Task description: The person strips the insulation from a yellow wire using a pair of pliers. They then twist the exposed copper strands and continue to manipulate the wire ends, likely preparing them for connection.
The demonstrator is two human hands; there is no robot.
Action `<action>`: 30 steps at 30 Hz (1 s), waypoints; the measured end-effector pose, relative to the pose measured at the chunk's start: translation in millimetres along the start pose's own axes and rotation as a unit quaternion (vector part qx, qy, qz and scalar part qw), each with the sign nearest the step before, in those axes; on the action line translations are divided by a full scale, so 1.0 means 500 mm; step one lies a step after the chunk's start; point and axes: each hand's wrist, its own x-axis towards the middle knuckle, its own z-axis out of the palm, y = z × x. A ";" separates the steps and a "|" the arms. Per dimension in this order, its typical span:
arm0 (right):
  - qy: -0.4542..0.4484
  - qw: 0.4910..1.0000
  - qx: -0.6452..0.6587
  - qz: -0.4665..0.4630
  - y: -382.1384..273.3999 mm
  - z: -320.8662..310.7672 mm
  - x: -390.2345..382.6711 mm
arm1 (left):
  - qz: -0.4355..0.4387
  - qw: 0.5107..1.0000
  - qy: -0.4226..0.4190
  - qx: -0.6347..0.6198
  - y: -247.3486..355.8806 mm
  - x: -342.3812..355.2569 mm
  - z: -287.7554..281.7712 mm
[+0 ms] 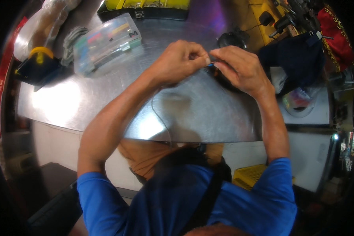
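Over the metal table [220, 118] both of my hands meet, fingertips almost touching. My left hand [185, 59] is closed in a pinch, and so is my right hand [242, 69]. Between their fingertips shows a thin, wire-like piece [211, 64] with a bit of blue; most of it is hidden by the fingers. A thin pale cable [161, 118] runs from under my left wrist across the table and over its near edge. Whether it joins the blue piece I cannot tell. Just beyond my right hand lies a black rounded object [231, 40].
Left of my hands lies a clear compartment box [108, 43] with colourful contents, beside grey gloves [71, 41]. A black-and-yellow toolbox [145, 13] stands at the back. At right are dark cloth [297, 57] and a clamp-like tool [287, 23]. A yellow crate [246, 176] sits below the table.
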 end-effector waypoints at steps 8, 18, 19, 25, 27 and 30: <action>-0.004 1.000 -0.014 -0.007 0.010 0.009 -0.002 | 0.056 0.997 0.035 0.030 -0.002 0.002 0.002; 0.042 0.988 0.045 0.140 -0.022 0.016 0.013 | 0.189 0.959 0.152 0.146 0.005 -0.005 0.017; 0.042 0.988 0.041 0.143 -0.023 0.014 0.017 | 0.215 0.945 0.170 0.179 0.002 -0.005 0.019; 0.047 0.918 0.224 0.323 -0.020 0.024 0.016 | 0.293 0.896 0.225 0.247 0.001 0.002 0.015; 0.083 0.908 0.265 0.314 -0.009 0.033 0.005 | 0.288 0.897 0.225 0.247 0.003 0.001 0.014; 0.097 0.908 0.289 0.289 -0.005 0.033 -0.003 | 0.290 0.895 0.225 0.253 0.001 0.002 0.015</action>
